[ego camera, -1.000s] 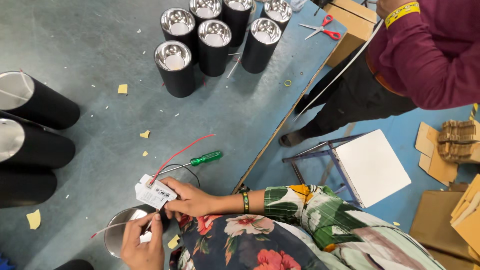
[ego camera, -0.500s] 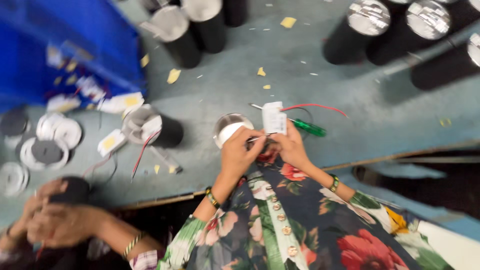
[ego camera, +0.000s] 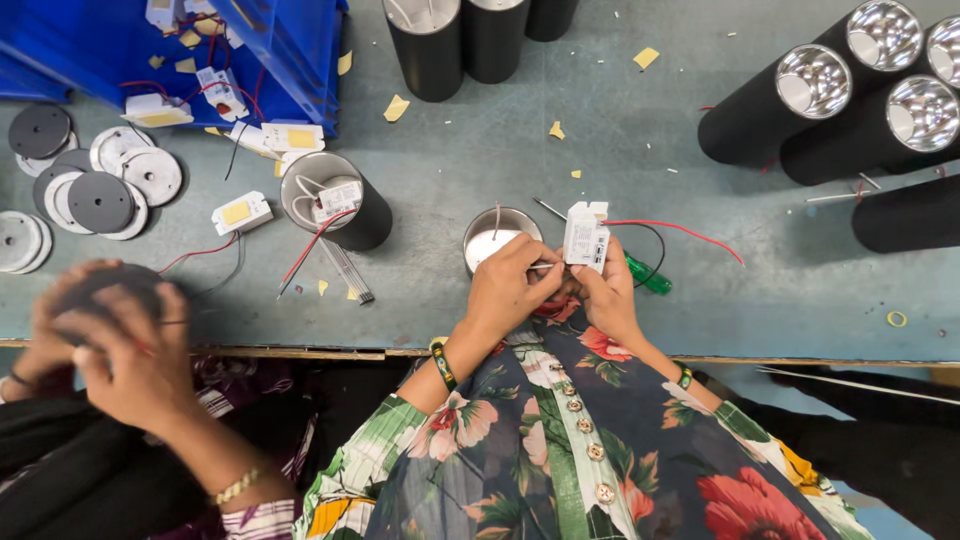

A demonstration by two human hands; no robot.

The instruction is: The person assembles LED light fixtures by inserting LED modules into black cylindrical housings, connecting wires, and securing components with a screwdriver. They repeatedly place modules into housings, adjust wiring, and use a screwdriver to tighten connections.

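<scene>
Bright even light, blurred lower-left corner

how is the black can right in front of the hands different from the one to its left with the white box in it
The can by the hands shows only its silver rim and pale inside, seen nearly straight down; the left can leans in view, showing its black side wall. The can by the hands holds only a thin wire; the left can holds a white box and red and white wires. The left hand touches the first; nothing touches the other. Both are round, open-topped, standing on the grey table.

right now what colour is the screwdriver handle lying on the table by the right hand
Green, translucent-looking: the screwdriver handle lies on the grey table just beyond the right hand. Head view shows it best.
</scene>
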